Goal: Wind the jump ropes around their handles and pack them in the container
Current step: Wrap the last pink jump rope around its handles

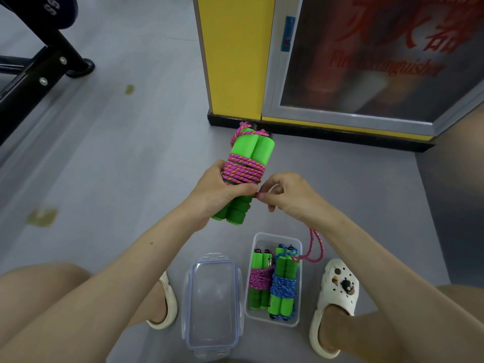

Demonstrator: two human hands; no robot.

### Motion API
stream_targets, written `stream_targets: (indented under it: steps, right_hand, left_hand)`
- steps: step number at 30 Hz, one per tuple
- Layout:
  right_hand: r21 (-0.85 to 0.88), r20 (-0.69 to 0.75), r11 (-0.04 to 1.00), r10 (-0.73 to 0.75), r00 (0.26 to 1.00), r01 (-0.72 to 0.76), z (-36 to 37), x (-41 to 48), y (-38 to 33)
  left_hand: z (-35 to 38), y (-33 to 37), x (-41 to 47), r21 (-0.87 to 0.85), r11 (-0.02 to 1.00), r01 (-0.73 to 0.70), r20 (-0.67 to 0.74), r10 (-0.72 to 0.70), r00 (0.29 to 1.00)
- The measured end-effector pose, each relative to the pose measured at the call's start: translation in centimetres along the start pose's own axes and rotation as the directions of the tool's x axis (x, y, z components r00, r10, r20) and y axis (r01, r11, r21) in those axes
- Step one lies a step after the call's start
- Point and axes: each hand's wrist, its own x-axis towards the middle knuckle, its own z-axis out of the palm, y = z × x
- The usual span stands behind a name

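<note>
My left hand (222, 189) grips a pair of green foam handles (258, 149) held side by side, with pink rope (243, 170) wound several times round their middle. My right hand (285, 196) pinches the rope just right of the handles. A loose loop of the pink rope (315, 248) hangs below my right forearm. On the floor below stands a clear plastic container (300, 284). In it lie a wound pink jump rope (259, 280) and a wound blue jump rope (284, 284), both with green handles.
The container's clear lid (212, 302) lies on the grey floor left of it. My feet in pale sandals (337, 299) flank both. A yellow pillar (233, 56) and a fire extinguisher cabinet (379, 61) stand ahead. A black gym frame (39, 72) is at the upper left.
</note>
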Motion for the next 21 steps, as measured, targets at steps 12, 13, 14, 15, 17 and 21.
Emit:
stream_targets:
  steps: [12,13,14,15,17,21]
  right_hand:
    - [-0.753,-0.124,0.658,-0.163,0.979,0.014,0.7,0.4,1.8]
    - [-0.727,-0.157,0.686,-0.144,0.977,-0.016,0.5,0.4,2.0]
    - [-0.722,-0.184,0.691,-0.153,0.971,-0.028,0.3,0.3,2.2]
    - [-0.73,-0.205,0.683,-0.171,0.964,-0.034,0.2,0.3,2.4]
    - [-0.72,-0.241,0.691,-0.158,0.958,-0.068,0.0,0.2,3.1]
    - [-0.614,-0.3,0.768,-0.014,0.954,-0.182,-1.2,-0.1,4.5]
  left_hand:
    - [-1.5,0.5,-0.1,-0.037,0.996,0.085,-0.059,-0.087,0.994]
    - [-1.9,0.5,-0.2,-0.033,0.996,0.083,-0.067,-0.085,0.994]
    - [-2.3,0.5,-0.3,-0.021,0.997,0.081,-0.073,-0.082,0.994]
    - [-2.6,0.4,-0.4,-0.003,0.997,0.075,-0.08,-0.075,0.994]
    - [-3.2,0.5,-0.8,0.043,0.997,0.056,-0.124,-0.051,0.991]
    - [-5.2,1.0,-1.2,0.049,0.998,0.039,-0.272,-0.024,0.962]
